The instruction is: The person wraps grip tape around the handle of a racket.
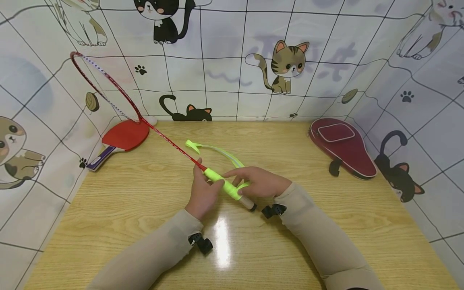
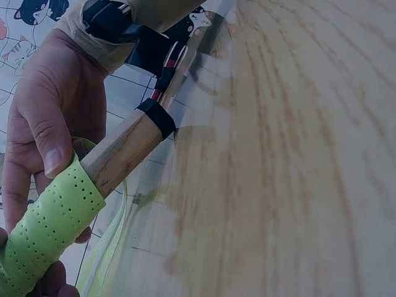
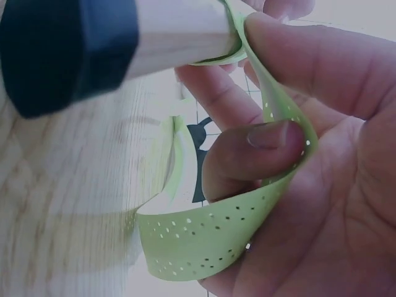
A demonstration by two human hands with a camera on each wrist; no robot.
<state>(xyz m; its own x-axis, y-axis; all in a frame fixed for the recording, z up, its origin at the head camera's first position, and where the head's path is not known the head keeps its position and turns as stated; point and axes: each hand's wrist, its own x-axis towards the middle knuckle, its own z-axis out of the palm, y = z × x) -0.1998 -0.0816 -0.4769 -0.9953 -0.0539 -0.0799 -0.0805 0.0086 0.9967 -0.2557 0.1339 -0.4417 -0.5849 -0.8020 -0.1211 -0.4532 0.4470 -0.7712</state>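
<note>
A red badminton racket (image 1: 170, 141) slants across the middle in the head view, its head up and to the left. Bright yellow-green perforated grip tape (image 1: 232, 190) is wound round the upper handle, while the wooden butt end (image 2: 127, 151) with its black band is bare. My left hand (image 1: 204, 195) grips the wrapped handle from below, thumb on top. With the thumb against the handle and a finger curled inside a loop of tape, my right hand (image 1: 264, 182) holds the loose tape (image 3: 201, 238). The tape's free tail (image 1: 221, 150) trails behind the handle to a wider end.
A red table tennis paddle (image 1: 127, 135) lies at the back left, with a white ball (image 1: 151, 120) beside it. At the back right is a dark red paddle case (image 1: 342, 147). Cat-patterned walls (image 1: 224, 72) border the wooden table (image 1: 290, 249).
</note>
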